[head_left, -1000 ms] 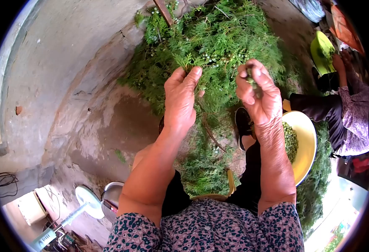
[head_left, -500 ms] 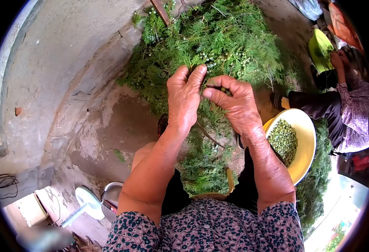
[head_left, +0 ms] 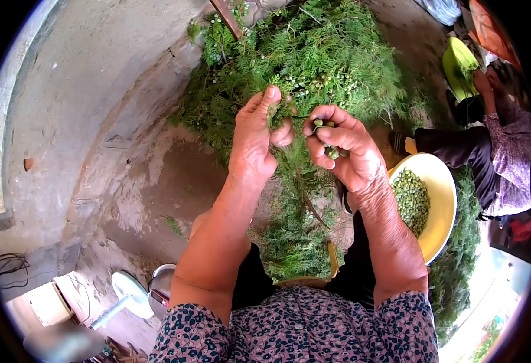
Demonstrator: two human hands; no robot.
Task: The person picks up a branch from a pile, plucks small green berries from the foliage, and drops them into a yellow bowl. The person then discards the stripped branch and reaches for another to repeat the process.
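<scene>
A small green sprig point(head_left: 282, 112) is held in my left hand point(head_left: 256, 133), between thumb and curled fingers. Close on its right, my right hand point(head_left: 347, 145) is closed around several green berries point(head_left: 331, 143), with thumb and forefinger near the sprig. Both hands are above the near edge of a big heap of green branches point(head_left: 314, 54), which bears pale berries. Beside my right forearm stands a yellow basin point(head_left: 442, 196) that holds many green berries point(head_left: 412, 199).
At the right sits another person point(head_left: 507, 157), hands at a yellow-green basin point(head_left: 456, 69). More branches point(head_left: 459, 242) lie behind the yellow basin. A fan point(head_left: 133, 294) stands at the lower left, near a wall point(head_left: 90, 78). A rusty bar point(head_left: 226, 18) leans over the heap.
My right hand came in from the right to my left hand, then drew slightly back and turned, showing berries in its grip. My left hand has turned, and the sprig in it shows more.
</scene>
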